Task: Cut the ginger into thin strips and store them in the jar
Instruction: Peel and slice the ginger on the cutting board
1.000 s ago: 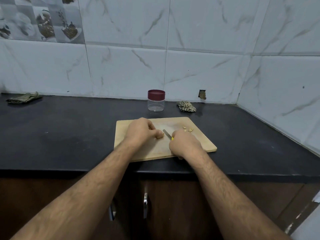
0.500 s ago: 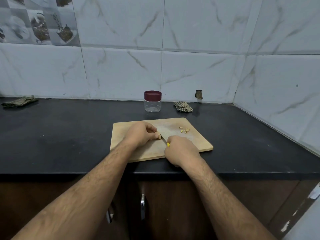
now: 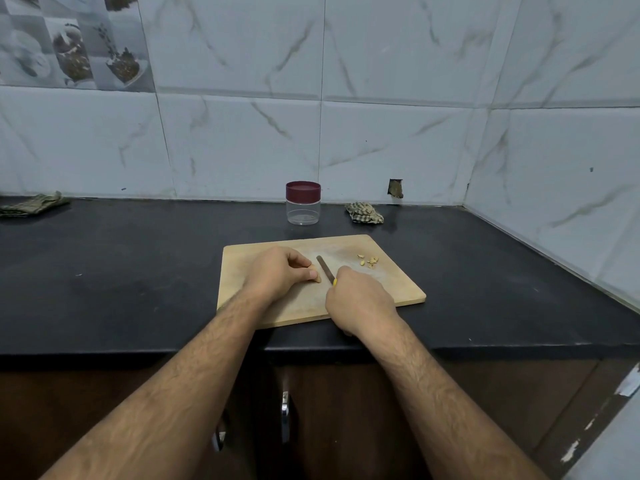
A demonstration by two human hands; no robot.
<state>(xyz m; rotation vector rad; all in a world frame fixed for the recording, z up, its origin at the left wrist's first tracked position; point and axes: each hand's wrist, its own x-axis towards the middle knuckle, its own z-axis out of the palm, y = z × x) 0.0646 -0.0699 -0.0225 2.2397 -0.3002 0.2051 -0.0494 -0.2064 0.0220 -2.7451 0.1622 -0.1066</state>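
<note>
Dim, cool even light; soft shadows; wide-angle bowing at edges; slightly soft focus.

Ginger (image 3: 314, 274) on board; jar (image 3: 303, 203) lidded, upright

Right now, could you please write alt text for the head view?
On a wooden cutting board, the left hand pins a ginger piece while the right hand holds a knife beside it; cut bits and a lidded jar lie beyond.

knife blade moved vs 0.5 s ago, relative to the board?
Yes. The knife in the right hand has shifted rightward on the cutting board, away from the ginger the left hand holds.
</note>
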